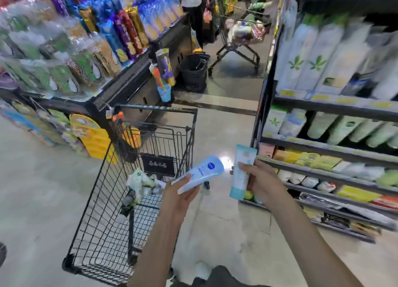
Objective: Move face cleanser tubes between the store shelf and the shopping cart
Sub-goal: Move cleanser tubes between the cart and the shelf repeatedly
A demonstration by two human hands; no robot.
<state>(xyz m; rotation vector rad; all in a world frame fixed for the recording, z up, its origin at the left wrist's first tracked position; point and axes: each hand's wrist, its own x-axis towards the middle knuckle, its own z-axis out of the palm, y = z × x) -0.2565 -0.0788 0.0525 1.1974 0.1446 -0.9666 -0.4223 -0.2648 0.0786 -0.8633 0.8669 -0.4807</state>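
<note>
The left hand (179, 195) has its fingers wrapped around the bottom end of a light blue plastic face wash tube with a round dark blue logo (201, 173), and the tube tilts up and away from the fingers, just past the right edge of the black wire shopping cart (94, 200). The right hand (261, 182) has its fingers closed around the middle of a pale blue-green plastic tube (242, 171) that stands almost straight up. Just beyond these fingers is the dark metal store shelf (323, 152) full of tubes and boxes, and a few small packs (137, 183) lie in the cart, to the left of the left hand's fingers.
</note>
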